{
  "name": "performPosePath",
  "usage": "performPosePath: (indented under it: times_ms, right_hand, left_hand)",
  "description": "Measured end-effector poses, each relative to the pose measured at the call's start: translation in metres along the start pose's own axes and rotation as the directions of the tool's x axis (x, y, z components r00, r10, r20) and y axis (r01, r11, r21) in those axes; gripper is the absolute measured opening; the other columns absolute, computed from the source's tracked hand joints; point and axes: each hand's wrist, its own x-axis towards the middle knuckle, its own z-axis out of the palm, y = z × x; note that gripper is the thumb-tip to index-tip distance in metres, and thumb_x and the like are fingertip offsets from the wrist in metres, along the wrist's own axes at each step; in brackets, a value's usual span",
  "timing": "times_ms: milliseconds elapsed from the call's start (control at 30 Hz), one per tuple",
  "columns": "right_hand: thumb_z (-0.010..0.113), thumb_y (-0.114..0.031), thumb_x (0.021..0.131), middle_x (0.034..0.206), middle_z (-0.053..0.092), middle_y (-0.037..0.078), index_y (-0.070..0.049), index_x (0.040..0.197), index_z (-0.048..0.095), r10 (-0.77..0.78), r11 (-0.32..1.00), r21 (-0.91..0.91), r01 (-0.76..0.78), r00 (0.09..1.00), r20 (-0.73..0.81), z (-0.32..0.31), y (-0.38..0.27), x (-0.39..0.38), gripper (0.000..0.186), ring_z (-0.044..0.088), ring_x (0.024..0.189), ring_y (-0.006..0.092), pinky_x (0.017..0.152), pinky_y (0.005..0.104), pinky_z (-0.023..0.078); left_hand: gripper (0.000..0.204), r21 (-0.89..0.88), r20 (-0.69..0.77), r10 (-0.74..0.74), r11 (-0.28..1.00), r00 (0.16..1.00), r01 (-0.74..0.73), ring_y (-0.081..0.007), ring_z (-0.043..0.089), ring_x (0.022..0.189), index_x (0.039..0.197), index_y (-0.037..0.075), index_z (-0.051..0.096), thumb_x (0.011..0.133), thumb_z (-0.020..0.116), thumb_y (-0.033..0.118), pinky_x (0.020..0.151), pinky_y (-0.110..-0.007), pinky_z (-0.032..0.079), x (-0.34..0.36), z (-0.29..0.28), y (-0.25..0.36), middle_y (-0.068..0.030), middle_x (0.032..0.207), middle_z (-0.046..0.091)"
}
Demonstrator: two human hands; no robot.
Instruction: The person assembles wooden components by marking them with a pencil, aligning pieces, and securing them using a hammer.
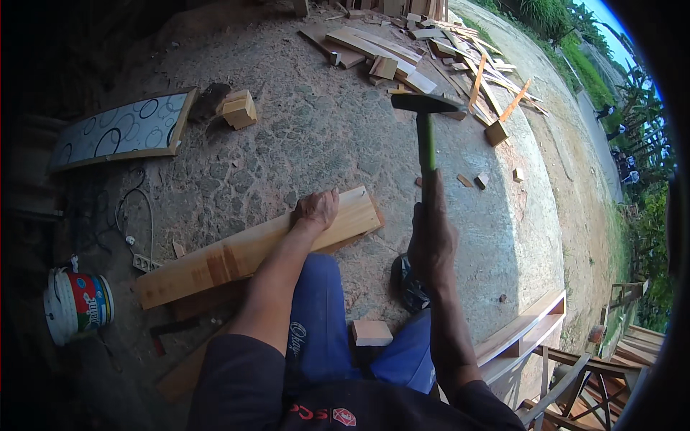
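Note:
In my raised right hand [433, 248] is a hammer [426, 140] with a dark metal head and a green handle, fingers wrapped round the grip. The hammer head is up in the air, apart from the wood. My left hand [316, 210] is closed over the upper edge of a long pale wooden board [251, 248], near its right end. The board slants across in front of my left knee, with more wood under it. A small dark mark, perhaps a nail, shows near the board's right end; it is too small to tell.
A wooden block [371, 332] lies between my legs. On the left are a paint bucket [79, 305], a power strip [146, 263] with a cable, and a circle-patterned panel [122, 129]. Scrap wood [460, 65] is heaped at the far right. A wooden frame [525, 327] stands near right.

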Motion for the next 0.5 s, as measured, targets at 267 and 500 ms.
performPosePath:
  times_ms: [267,500]
  right_hand:
    - [0.050,-0.011,0.101,0.092,0.066,0.026,-0.013,0.155,0.031,0.112,0.988,-0.121,-0.098,0.987,0.116,0.048,0.104,-0.077,0.057,0.065,0.079,0.0438,0.064,0.0505,0.051]
    - [0.055,-0.005,0.098,0.106,0.060,0.019,-0.011,0.142,0.027,-0.157,0.962,0.165,0.216,0.938,-0.309,-0.034,-0.019,0.033,0.052,0.060,0.071,0.0325,0.061,0.0403,0.048]
  left_hand:
    - [0.059,-0.053,0.023,-0.007,0.999,1.000,0.008,-0.0410,0.072,0.087,0.087,0.005,0.075,0.104,0.036,0.045,0.084,-0.053,0.055,-0.004,0.012,0.023,-0.0223,0.089,0.073]
    - [0.040,0.146,0.131,-0.009,0.989,0.991,-0.010,-0.0354,0.072,0.093,0.113,0.011,0.068,0.104,0.037,0.036,0.078,-0.052,0.057,-0.009,-0.012,-0.006,-0.0150,0.102,0.073]
